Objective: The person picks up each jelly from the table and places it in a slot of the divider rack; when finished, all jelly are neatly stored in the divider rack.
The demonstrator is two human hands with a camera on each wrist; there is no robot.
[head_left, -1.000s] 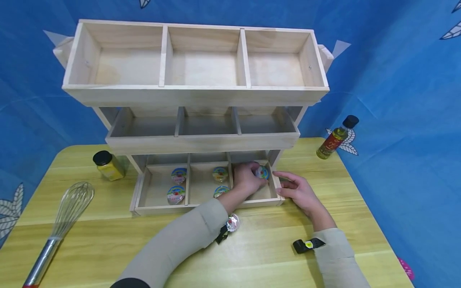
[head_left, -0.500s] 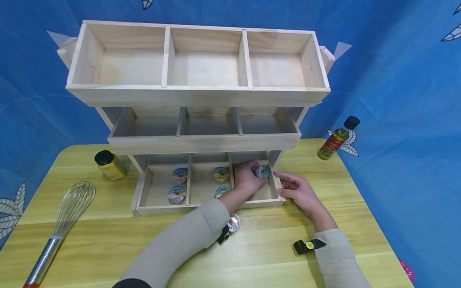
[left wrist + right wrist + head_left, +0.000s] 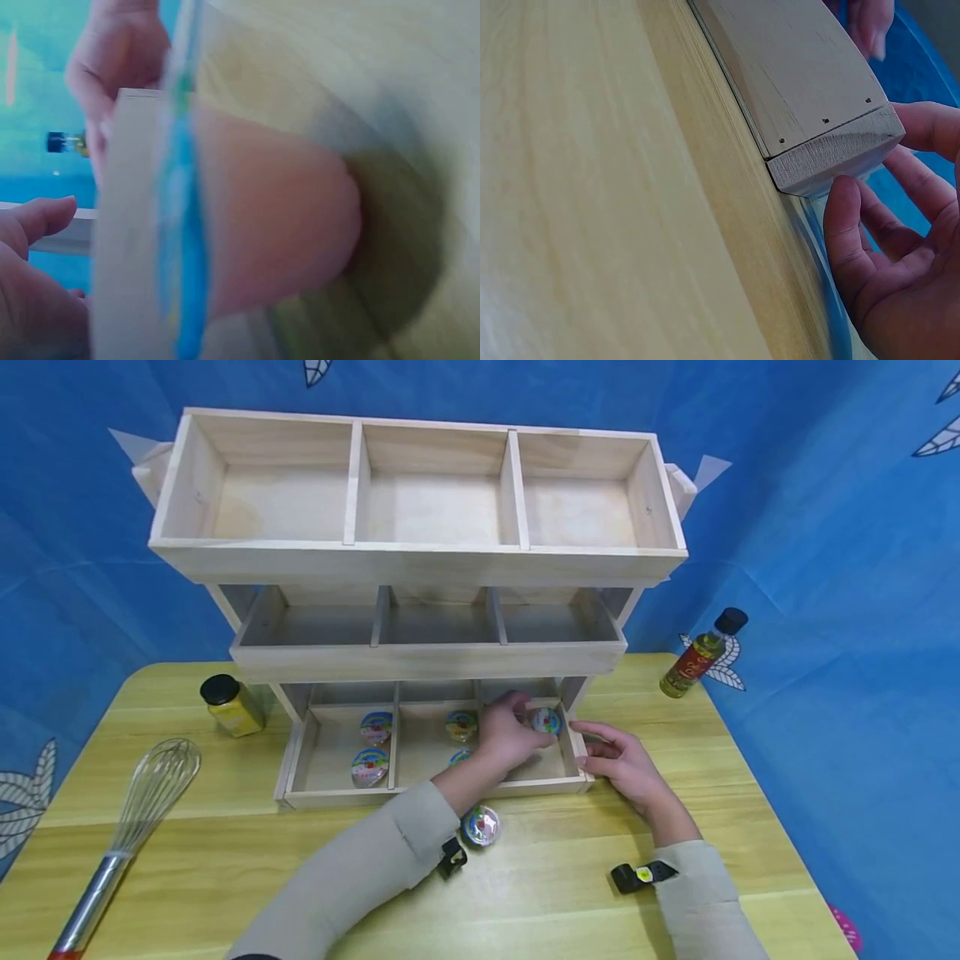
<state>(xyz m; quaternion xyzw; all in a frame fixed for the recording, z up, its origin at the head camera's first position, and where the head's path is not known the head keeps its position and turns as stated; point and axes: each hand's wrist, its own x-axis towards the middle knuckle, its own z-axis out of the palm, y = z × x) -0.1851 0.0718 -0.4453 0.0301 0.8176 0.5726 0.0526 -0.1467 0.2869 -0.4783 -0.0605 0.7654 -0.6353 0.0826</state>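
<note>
A three-tier wooden rack [image 3: 420,564] stands on the table. My left hand [image 3: 506,735] is inside the right compartment of its lowest tier. Thumb and forefinger are spread beside a small jelly cup [image 3: 545,721] with a printed lid, a gap showing between them and it. Against the outer right end of that tier rests my right hand [image 3: 618,760]; in the right wrist view its thumb [image 3: 844,202] touches the wooden corner. Another jelly cup [image 3: 481,826] sits on the table by my left wrist, and its pink body [image 3: 277,217] looms large in the left wrist view.
Jelly cups lie in the lowest tier's left [image 3: 370,767] and middle [image 3: 461,725] compartments; my left arm partly hides one. A whisk [image 3: 138,818] and a yellow jar [image 3: 232,706] are at left. An oil bottle [image 3: 701,656] stands at the right back.
My left hand has drawn slightly left from the cup in the right compartment, its fingers wider apart. The left sleeve has shifted left, uncovering more of the cup on the table. My right hand stays put.
</note>
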